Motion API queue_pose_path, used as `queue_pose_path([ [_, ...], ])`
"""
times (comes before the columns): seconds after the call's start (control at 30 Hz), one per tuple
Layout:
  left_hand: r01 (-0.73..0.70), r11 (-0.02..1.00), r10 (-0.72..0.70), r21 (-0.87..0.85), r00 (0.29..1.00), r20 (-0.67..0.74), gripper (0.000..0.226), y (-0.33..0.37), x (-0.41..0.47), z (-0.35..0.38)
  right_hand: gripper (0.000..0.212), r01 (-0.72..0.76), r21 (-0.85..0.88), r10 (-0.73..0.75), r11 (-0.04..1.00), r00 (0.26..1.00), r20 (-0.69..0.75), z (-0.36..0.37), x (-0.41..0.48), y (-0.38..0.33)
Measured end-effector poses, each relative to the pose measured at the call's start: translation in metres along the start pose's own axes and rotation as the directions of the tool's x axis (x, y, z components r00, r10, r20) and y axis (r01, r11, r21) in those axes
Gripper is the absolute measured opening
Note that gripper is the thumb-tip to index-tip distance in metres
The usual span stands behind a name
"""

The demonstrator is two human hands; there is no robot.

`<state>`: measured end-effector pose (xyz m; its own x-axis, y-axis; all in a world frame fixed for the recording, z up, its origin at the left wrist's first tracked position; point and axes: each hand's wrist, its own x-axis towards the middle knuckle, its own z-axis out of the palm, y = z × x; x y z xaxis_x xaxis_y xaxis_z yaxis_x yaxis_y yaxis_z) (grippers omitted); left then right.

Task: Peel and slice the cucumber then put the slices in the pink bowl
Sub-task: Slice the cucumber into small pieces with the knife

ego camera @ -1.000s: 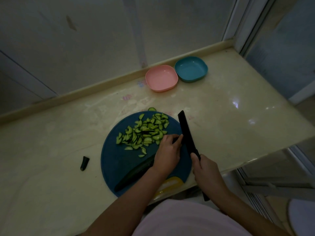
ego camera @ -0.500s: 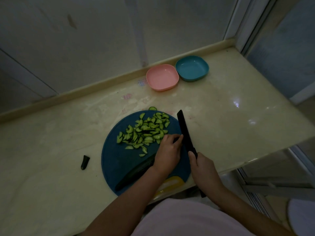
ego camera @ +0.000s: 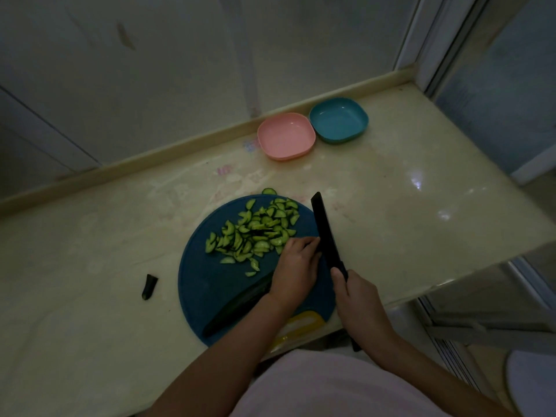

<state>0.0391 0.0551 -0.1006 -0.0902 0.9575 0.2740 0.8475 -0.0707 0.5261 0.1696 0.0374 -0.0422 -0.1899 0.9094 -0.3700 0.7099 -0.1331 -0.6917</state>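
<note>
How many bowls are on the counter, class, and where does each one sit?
2. The pink bowl sits at the back of the counter, by the wall ledge. The blue bowl sits close beside it on its right. Both look empty, and no other bowl seems hidden.

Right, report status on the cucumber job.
Left hand holds cucumber on board. Right hand grips knife. Slices piled on board, pink bowl empty. Stray slice lies off board.

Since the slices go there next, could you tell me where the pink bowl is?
In the head view, the rounded-square pink bowl sits at the far edge of the counter, left of the teal bowl, beyond the round blue cutting board.
</note>
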Motion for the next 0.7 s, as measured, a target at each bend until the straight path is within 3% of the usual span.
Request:
queue_pose_path([
  [0.27,-0.021,1.000,0.021,0.011,1.000,0.012,0.030,-0.002,-0.001,0.002,0.035,-0.022,-0.070,0.022,0.997,1.000,-0.004,0.004,-0.001,-0.002],
  [0.7,-0.034,0.999,0.034,-0.004,0.999,0.018,0.032,-0.001,-0.001,-0.003,0.038,-0.031,-0.030,0.031,0.999,1.000,0.002,0.010,0.008,-0.003],
])
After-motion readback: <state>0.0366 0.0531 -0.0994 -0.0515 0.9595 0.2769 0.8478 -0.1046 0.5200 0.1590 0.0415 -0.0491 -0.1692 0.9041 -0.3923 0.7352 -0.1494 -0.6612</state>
